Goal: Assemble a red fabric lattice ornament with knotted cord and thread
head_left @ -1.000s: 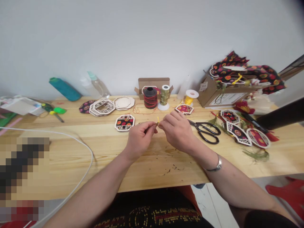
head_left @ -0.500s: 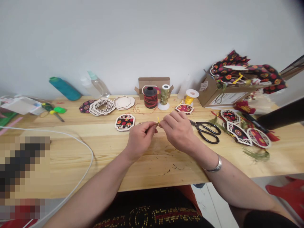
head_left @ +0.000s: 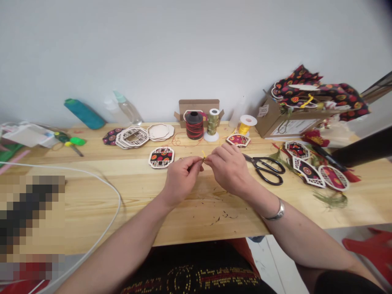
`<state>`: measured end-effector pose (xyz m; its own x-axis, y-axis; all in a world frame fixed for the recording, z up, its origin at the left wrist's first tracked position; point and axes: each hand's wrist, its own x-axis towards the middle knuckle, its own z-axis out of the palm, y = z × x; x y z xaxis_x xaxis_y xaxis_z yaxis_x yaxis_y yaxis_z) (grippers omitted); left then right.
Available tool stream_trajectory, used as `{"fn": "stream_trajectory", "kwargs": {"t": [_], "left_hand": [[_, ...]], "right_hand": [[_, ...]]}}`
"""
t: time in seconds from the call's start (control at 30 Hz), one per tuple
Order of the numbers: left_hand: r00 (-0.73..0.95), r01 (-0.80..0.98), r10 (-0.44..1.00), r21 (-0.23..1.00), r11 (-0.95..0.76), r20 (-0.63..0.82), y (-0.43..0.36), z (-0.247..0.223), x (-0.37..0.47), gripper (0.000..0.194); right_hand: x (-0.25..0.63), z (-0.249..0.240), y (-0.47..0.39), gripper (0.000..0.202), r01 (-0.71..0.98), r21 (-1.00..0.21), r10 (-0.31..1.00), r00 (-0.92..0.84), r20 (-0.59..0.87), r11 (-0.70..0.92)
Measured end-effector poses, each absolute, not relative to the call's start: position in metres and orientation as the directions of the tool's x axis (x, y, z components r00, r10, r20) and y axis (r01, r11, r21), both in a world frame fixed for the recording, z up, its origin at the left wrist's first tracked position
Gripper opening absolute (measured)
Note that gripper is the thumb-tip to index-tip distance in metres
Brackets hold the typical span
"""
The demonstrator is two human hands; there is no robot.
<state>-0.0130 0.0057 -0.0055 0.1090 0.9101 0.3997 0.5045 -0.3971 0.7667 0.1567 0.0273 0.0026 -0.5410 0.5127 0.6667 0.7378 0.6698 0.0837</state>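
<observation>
My left hand (head_left: 183, 175) and my right hand (head_left: 229, 168) meet fingertip to fingertip above the middle of the wooden table. Both pinch a small yellow cord (head_left: 203, 154), whose short end sticks up between them; the rest of it is hidden by my fingers. Just left of my left hand lies an octagonal patterned piece (head_left: 161, 157) with a pale lattice frame. Black-handled scissors (head_left: 267, 168) rest to the right of my right hand, their tips partly behind it.
Behind stand a red thread spool (head_left: 194, 125), a gold thread spool (head_left: 212, 124) and a yellow spool (head_left: 245, 125). Lattice frames (head_left: 133, 137) lie back left. A cardboard box (head_left: 275, 118) and framed ornaments (head_left: 308, 172) are at the right. A white cable (head_left: 118, 200) curves at the left.
My right hand has shifted slightly left, its fingertips closer to my left hand's. The cord is still pinched between them.
</observation>
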Motion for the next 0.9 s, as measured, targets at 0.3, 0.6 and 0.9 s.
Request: {"fn": "stream_trajectory", "kwargs": {"t": [0.3,0.6,0.9], "left_hand": [[0.095,0.490,0.917,0.784,-0.381,0.386,0.007,-0.003,-0.011,0.017],[0.083,0.468,0.934,0.814,-0.344,0.347,0.005,0.001,-0.012,0.017],[0.066,0.409,0.959,0.869,-0.278,0.276,0.006,0.006,-0.011,0.019]], "right_hand": [[0.156,0.003,0.026,0.029,0.745,-0.004,0.593,-0.527,0.609,0.667],[0.154,0.009,0.024,0.019,0.643,-0.449,0.773,-0.406,0.487,0.620],[0.154,0.024,0.023,0.018,0.233,-0.972,0.955,-0.293,-0.055,0.015]]}}
